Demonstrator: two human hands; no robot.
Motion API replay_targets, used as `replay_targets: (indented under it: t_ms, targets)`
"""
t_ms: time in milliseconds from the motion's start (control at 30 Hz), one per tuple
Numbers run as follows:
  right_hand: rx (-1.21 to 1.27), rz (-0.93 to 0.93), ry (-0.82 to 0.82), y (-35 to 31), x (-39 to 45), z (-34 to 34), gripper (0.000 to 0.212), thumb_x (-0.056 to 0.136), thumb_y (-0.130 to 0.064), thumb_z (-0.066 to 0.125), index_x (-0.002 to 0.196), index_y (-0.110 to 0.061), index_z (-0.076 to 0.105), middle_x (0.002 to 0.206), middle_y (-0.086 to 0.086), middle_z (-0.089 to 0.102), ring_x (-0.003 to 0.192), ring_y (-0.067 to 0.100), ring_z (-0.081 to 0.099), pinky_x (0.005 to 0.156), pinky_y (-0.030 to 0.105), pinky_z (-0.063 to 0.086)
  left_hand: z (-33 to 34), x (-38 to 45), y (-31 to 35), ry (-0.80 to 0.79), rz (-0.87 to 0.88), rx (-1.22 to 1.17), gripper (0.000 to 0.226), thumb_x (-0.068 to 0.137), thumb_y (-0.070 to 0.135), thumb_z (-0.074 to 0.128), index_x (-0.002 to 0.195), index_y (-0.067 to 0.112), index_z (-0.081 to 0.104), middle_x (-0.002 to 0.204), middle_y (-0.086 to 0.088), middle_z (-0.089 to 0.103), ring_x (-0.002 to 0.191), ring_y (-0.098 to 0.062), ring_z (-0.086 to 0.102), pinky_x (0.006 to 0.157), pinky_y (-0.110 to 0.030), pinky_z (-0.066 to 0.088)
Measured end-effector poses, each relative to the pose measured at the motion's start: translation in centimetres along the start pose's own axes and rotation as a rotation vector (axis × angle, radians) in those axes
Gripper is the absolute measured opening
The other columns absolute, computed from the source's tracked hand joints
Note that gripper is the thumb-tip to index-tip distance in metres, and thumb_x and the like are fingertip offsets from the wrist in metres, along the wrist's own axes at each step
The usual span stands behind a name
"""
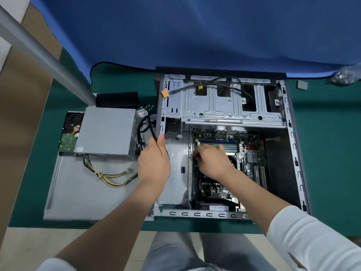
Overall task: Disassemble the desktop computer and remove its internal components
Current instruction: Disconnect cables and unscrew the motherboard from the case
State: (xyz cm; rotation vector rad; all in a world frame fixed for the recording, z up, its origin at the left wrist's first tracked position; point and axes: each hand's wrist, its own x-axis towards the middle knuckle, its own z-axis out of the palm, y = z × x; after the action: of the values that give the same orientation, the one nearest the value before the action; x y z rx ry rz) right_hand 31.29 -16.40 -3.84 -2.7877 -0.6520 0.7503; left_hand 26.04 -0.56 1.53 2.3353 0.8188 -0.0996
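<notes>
An open desktop case [293,145] lies on its side on the green mat. Its motherboard [252,153] sits inside, below the grey drive cage [224,106]. My left hand [154,163] grips the case's left wall, with a black cable [151,128] running under the thumb. My right hand [213,161] rests on the motherboard's left part, fingers curled down onto it; what the fingertips touch is hidden. A grey power supply [105,132] with yellow-black wires [113,177] lies outside on the removed side panel [78,188]. A hard drive [70,133] lies beside it.
A black foam block [117,99] and several small screws [148,107] lie behind the power supply. A blue cloth [195,32] covers the back. A metal table leg [48,61] crosses at the left. A small grey square [302,85] and a clear bag [343,76] lie at the far right.
</notes>
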Motion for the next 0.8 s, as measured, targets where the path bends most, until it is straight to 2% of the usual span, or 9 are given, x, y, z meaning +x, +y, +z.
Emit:
replay_targets:
  t_ms: [67,167,233,300,400,467,567,733,800]
  targets:
    - [-0.109,-0.051,-0.012,-0.7,0.3,-0.1,0.022,0.089,-0.02,0.053,0.109,-0.013,0.055,0.11,0.005,0.054,0.101,0.026,0.056,0.092,0.04,0.028,0.0,0.0,0.1,0.003,0.003,0.015,0.058,0.095,0.052,0.011,0.101,0.007,0.047,0.086,-0.013,0.058,0.082,-0.034,0.055,0.071,-0.043,0.046]
    - [-0.216,-0.044,-0.003,-1.0,0.6,0.6,0.031,0.084,-0.004,0.052,0.114,-0.009,0.052,0.114,0.009,0.054,0.105,0.029,0.054,0.096,0.041,0.031,-0.1,0.0,0.2,0.002,0.002,0.029,0.056,0.095,0.051,0.012,0.099,0.007,0.046,0.083,-0.011,0.056,0.081,-0.035,0.056,0.071,-0.045,0.047]
    - [-0.211,-0.041,0.027,-0.7,0.5,1.0,0.035,0.083,-0.001,0.051,0.117,-0.011,0.051,0.115,0.009,0.057,0.108,0.028,0.053,0.093,0.037,0.032,-0.1,0.0,0.3,0.004,0.005,0.036,0.054,0.096,0.05,0.012,0.099,0.007,0.046,0.082,-0.011,0.056,0.08,-0.035,0.056,0.07,-0.044,0.047]
    - [-0.182,-0.053,0.057,-0.2,0.4,1.3,0.033,0.085,-0.003,0.052,0.116,-0.012,0.052,0.114,0.007,0.057,0.106,0.027,0.053,0.086,0.033,0.035,-0.1,0.0,0.3,0.009,0.011,0.048,0.055,0.096,0.049,0.012,0.1,0.007,0.046,0.083,-0.012,0.057,0.08,-0.034,0.056,0.07,-0.043,0.046]
    - [-0.18,-0.058,0.07,-0.2,0.4,1.5,0.028,0.088,-0.008,0.055,0.115,-0.012,0.051,0.107,0.007,0.059,0.095,0.028,0.057,0.066,0.029,0.035,-0.2,0.0,0.3,0.012,0.02,0.053,0.057,0.095,0.05,0.011,0.101,0.006,0.046,0.084,-0.013,0.059,0.078,-0.034,0.056,0.068,-0.042,0.045]
    - [-0.174,-0.044,0.057,-0.3,0.7,1.5,0.026,0.089,-0.01,0.055,0.115,-0.012,0.052,0.105,0.007,0.058,0.092,0.029,0.058,0.06,0.029,0.035,-0.2,-0.1,0.3,0.011,0.022,0.052,0.056,0.095,0.049,0.011,0.101,0.006,0.046,0.083,-0.013,0.059,0.078,-0.034,0.056,0.068,-0.043,0.046]
    - [-0.185,-0.027,0.051,-0.3,1.1,1.6,0.022,0.089,-0.01,0.055,0.111,-0.013,0.056,0.103,0.006,0.057,0.089,0.029,0.059,0.058,0.029,0.035,-0.3,-0.1,0.3,0.006,0.024,0.051,0.054,0.096,0.048,0.012,0.101,0.006,0.045,0.083,-0.014,0.059,0.078,-0.034,0.057,0.07,-0.046,0.047]
    - [-0.159,-0.063,0.061,-0.1,1.0,1.6,0.021,0.094,-0.02,0.05,0.113,-0.013,0.055,0.105,0.006,0.057,0.092,0.029,0.059,0.059,0.029,0.038,0.0,0.0,0.2,0.016,0.025,0.08,0.051,0.098,0.046,0.014,0.103,0.007,0.046,0.085,-0.014,0.06,0.08,-0.036,0.056,0.065,-0.038,0.038]
    - [0.041,-0.049,0.127,0.0,1.2,1.3,0.023,0.097,-0.028,0.046,0.112,-0.014,0.057,0.105,0.006,0.06,0.09,0.028,0.06,0.064,0.031,0.045,0.1,0.1,0.1,0.014,0.028,0.079,0.051,0.099,0.046,0.014,0.106,0.007,0.046,0.086,-0.015,0.061,0.082,-0.036,0.057,0.065,-0.037,0.038]
